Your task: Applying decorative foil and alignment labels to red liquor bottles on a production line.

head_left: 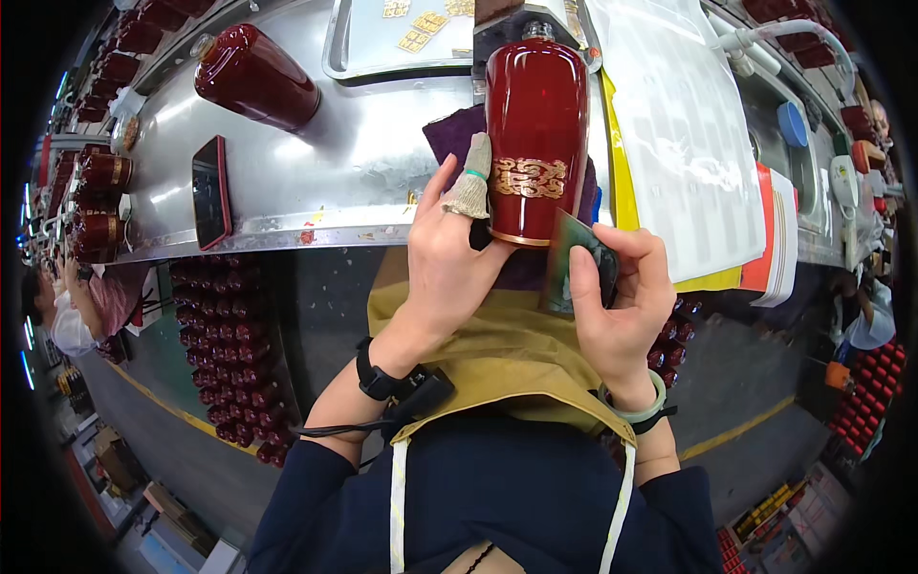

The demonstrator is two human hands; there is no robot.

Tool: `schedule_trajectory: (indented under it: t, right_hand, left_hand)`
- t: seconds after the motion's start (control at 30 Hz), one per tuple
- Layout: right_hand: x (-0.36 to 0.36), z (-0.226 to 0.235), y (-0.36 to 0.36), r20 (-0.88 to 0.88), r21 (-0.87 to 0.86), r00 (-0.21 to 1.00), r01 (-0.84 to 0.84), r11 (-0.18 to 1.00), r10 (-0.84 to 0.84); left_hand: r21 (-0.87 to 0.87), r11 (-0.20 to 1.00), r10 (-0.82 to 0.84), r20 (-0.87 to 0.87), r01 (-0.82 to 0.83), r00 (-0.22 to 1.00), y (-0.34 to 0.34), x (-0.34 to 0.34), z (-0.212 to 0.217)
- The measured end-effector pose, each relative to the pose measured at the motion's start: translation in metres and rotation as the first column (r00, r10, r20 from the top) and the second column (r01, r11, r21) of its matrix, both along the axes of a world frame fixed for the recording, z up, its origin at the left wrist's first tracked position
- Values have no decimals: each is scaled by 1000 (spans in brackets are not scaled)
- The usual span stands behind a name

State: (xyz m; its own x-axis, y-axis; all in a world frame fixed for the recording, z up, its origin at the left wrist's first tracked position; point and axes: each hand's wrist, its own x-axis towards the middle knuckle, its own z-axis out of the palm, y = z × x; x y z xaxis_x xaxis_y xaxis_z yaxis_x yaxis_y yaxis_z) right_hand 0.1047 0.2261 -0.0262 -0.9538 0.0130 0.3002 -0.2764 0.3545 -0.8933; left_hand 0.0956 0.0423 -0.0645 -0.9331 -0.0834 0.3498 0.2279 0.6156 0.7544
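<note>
The red glass bottle is located at the front edge of the worktop, with its base end at that edge and its neck directed toward the back. Whether the bottle lies flat or is tilted cannot be determined from this view. The left hand grasps its lower left side; the palm-side contact is concealed by the back of the hand. A fabric finger cover with a teal band encloses one finger and hides the fingertip. The right hand pinches a thin dark green sheet between thumb and fingers. The thumb and fingers cover part of the sheet, and contact between its upper edge and the bottle base cannot be confirmed. A purple cloth is mostly hidden beneath the bottle.

Bottle appearance: deep red, glossy body; rounded shoulders; short clear neck; gold openwork scroll band on the lower body; gold line at the base rim.

A second red bottle stands toward the worktop's back edge, left of the first. A smartphone lies near the front edge, farther left. At the back edge, a metal tray, cut off by the frame, carries gold pieces.
</note>
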Motion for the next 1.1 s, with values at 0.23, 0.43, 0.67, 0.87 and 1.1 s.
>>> schedule_trajectory:
  t: [0.23,0.43,0.67,0.87,1.1]
  right_hand:
    - [0,0,-5,35,-27,999,3,1000,-2]
    - [5,6,2,70,-20,997,24,999,-23]
    - [4,4,-3,46,-16,999,1,1000,0]
    - [-12,16,2,-114,145,992,-28,989,45]
    - [-27,30,20,-386,581,676,-350,735,627]
  left_hand:
    - [-42,999,14,-30,-15,999,4,0,14]
    - [-92,994,-71,-92,63,993,-1,3,12]
    - [-100,993,-78,-136,64,988,2,1,18]
    - [-132,991,-48,-176,25,983,3,-5,14]
    - [-96,995,-56,-190,39,980,1,-1,5]
